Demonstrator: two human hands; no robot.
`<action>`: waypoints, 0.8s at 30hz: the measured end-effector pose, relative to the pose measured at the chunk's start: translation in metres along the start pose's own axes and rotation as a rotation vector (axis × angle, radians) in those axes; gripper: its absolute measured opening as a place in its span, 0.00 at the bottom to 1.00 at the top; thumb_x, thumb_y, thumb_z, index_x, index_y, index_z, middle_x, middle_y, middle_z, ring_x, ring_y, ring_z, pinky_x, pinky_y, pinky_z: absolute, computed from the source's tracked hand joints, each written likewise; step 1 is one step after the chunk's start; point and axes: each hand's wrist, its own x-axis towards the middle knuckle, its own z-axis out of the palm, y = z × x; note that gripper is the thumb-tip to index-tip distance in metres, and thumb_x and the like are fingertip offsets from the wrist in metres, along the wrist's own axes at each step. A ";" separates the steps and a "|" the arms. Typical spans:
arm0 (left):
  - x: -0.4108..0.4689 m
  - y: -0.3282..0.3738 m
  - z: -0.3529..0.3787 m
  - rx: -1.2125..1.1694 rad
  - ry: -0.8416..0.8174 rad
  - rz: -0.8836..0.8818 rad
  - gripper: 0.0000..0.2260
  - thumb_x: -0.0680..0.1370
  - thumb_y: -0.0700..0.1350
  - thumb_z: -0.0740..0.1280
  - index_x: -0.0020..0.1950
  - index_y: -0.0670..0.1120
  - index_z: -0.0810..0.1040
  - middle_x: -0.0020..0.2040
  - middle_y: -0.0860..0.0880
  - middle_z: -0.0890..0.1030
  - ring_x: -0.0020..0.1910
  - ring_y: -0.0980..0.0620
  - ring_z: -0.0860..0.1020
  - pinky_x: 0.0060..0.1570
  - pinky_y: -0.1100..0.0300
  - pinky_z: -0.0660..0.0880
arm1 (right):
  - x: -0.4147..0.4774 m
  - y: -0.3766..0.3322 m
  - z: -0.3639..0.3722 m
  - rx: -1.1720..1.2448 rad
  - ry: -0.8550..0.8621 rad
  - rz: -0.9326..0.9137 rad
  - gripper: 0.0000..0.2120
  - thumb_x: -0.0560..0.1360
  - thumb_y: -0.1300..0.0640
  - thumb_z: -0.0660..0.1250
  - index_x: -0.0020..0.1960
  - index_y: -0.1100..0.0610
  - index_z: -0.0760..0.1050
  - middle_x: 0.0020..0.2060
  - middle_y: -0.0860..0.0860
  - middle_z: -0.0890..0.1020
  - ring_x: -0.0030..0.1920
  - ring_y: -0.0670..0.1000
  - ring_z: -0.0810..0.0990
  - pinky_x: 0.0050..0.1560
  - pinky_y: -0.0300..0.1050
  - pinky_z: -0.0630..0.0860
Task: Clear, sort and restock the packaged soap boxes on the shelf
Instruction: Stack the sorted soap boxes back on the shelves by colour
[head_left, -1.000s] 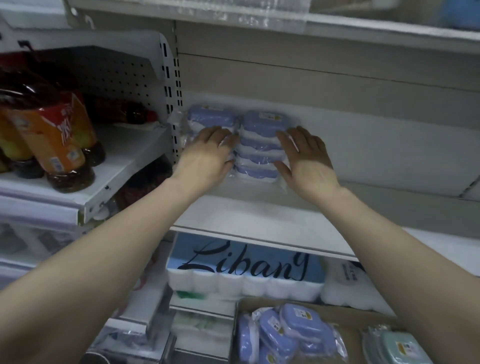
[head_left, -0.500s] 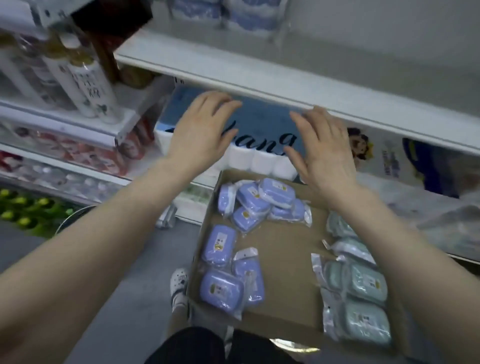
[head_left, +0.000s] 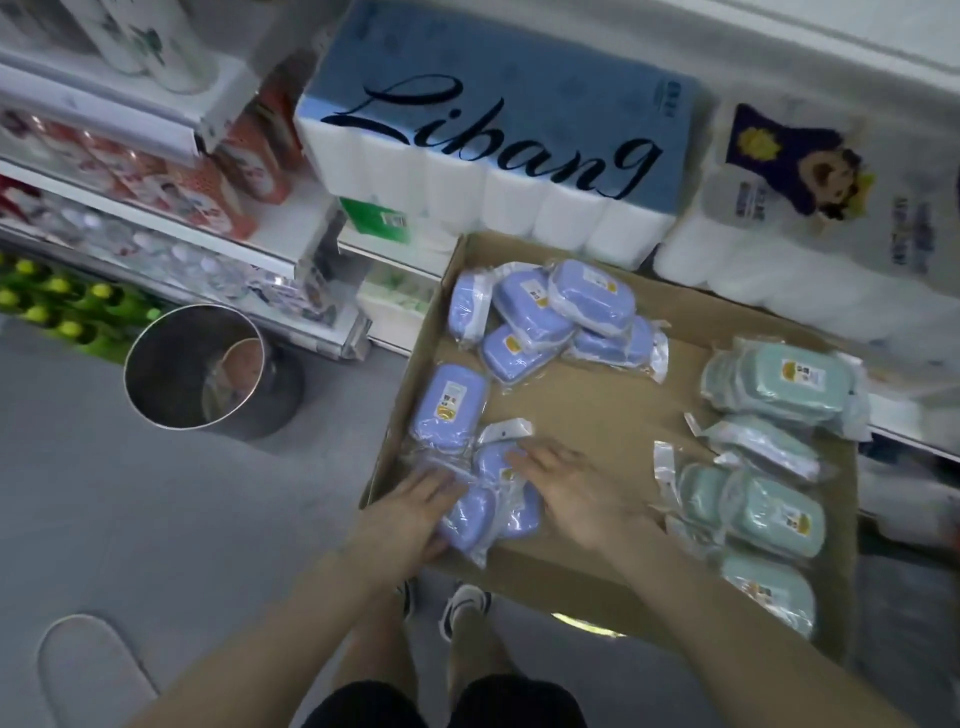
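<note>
1. The left hand (head_left: 410, 514) and right hand (head_left: 571, 499) cover much of the two blue soap boxes (head_left: 470, 514) in the near left corner of the cardboard tray (head_left: 587, 415). Only wrapper edges and rounded ends show.
2. The right hand's fingers lie straight and spread over the upper of these two boxes, pinching nothing.
3. The left hand's fingers rest on the lower box's wrapper. Its thumb is out of sight, so I cannot tell whether it grips; the blur here does not help.
4. Another single blue box (head_left: 449, 405) lies just beyond the hands, and a heap of blue boxes (head_left: 545, 312) fills the far left corner.
5. The green soap boxes (head_left: 774, 514) sit along the right side, well apart from the blue. The nearest one is partly hidden by the right forearm.
6. The Libang roll pack (head_left: 493, 130) is cut off at the top, and a steel bin (head_left: 192, 364) stands on the floor at left.
7. Half a second ago both hands hovered open over the tray's far edge; now they are down at its near corner.
8. The upper shelf with its stacked blue boxes has left the view.
</note>
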 end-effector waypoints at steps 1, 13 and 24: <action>0.002 0.001 0.000 0.020 -0.011 0.008 0.38 0.59 0.50 0.80 0.67 0.47 0.76 0.63 0.48 0.78 0.62 0.45 0.78 0.61 0.54 0.74 | 0.006 0.001 0.006 -0.009 -0.033 -0.010 0.34 0.77 0.65 0.60 0.79 0.47 0.53 0.79 0.48 0.53 0.78 0.53 0.53 0.75 0.48 0.57; 0.033 0.004 0.014 0.173 -0.068 -0.092 0.35 0.56 0.45 0.81 0.63 0.46 0.79 0.58 0.47 0.81 0.57 0.45 0.80 0.56 0.51 0.78 | -0.020 0.048 0.028 -0.135 -0.035 0.284 0.40 0.74 0.69 0.63 0.80 0.51 0.50 0.78 0.54 0.56 0.78 0.59 0.56 0.75 0.55 0.60; 0.045 0.010 0.039 0.230 -0.139 -0.091 0.40 0.55 0.49 0.81 0.66 0.47 0.75 0.61 0.44 0.78 0.59 0.42 0.78 0.59 0.47 0.76 | -0.028 0.064 0.043 -0.259 0.045 0.277 0.39 0.77 0.68 0.63 0.80 0.52 0.47 0.79 0.52 0.52 0.79 0.60 0.47 0.78 0.52 0.49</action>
